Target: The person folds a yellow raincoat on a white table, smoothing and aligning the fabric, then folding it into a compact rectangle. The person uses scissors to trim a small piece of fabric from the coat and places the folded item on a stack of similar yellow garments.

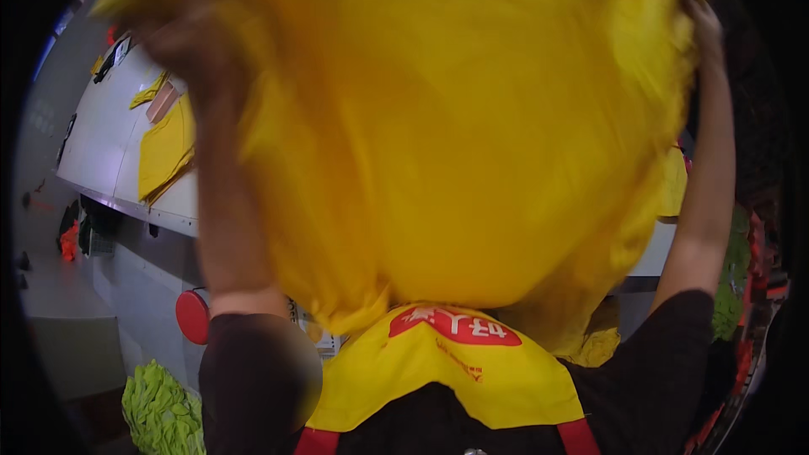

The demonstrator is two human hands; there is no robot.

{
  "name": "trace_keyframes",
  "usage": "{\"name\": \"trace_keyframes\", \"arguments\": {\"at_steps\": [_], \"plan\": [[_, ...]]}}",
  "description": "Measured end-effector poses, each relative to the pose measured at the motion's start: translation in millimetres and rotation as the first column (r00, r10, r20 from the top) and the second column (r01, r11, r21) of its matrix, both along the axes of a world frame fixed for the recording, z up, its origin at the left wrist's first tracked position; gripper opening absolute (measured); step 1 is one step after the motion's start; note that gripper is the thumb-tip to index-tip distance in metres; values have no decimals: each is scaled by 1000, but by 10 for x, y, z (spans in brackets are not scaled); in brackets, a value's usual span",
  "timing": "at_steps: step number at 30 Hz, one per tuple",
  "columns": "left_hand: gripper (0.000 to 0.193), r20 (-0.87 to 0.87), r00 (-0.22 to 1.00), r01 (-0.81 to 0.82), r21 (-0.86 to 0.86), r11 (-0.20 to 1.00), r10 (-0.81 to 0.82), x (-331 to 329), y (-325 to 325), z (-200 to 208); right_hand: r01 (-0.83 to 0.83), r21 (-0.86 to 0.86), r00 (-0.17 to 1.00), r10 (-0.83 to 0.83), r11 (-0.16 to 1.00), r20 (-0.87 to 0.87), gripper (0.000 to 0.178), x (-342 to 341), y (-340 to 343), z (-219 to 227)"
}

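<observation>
far to the left of the grip, a heap of green fabric point(160, 413) is seen low down, and a white table point(105, 131) carries folded yellow pieces point(164, 147) just beyond the raised left forearm. a round red button point(192, 316) is fixed on the table's side, below that forearm.

the left hand point(190, 38) is raised high and blurred; it is closed on the upper left edge of the yellow cloth point(455, 126), though the fingers cannot be told apart through the blur. the cloth is held spread between the two hands, billowing across most of the view, its lower edge hanging close to the yellow apron point(447, 371) worn on the chest.

the right hand point(704, 25) is lifted at the cloth's upper right edge, fingers curled over the hem; a pinch is judged likely, but how firm it is cannot be told.

as a judgement, the cloth could be dropped at one corner if either pinch is loosened while it is swung, since only the top edge is gripped and the rest hangs free. the hanging part could also be snagged on the table edge or folded on itself, and the view below is hidden by it, so whatever lies under the hands cannot be checked.

both arms are held up and apart, elbows bent, the forearms rising steeply from dark sleeves, the left leaning inward, the right nearly upright.
</observation>
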State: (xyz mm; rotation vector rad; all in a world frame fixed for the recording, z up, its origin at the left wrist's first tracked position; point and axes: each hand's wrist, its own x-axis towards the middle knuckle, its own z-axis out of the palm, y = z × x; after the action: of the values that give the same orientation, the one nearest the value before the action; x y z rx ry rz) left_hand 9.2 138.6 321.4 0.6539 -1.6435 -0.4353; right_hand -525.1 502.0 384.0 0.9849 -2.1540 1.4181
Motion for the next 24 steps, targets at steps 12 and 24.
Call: {"name": "trace_keyframes", "arguments": {"at_steps": [12, 24], "plan": [[45, 766, 643, -219, 179, 959, 4, 1168, -88, -3104, -416, 322, 897, 325, 851, 300, 26, 3448, -186, -2953], [36, 637, 765, -496, 673, 549, -89, 1833, 286, -3463, -511, 475, 809, 215, 716, 546, 35, 4648, -22, -4136]]}}
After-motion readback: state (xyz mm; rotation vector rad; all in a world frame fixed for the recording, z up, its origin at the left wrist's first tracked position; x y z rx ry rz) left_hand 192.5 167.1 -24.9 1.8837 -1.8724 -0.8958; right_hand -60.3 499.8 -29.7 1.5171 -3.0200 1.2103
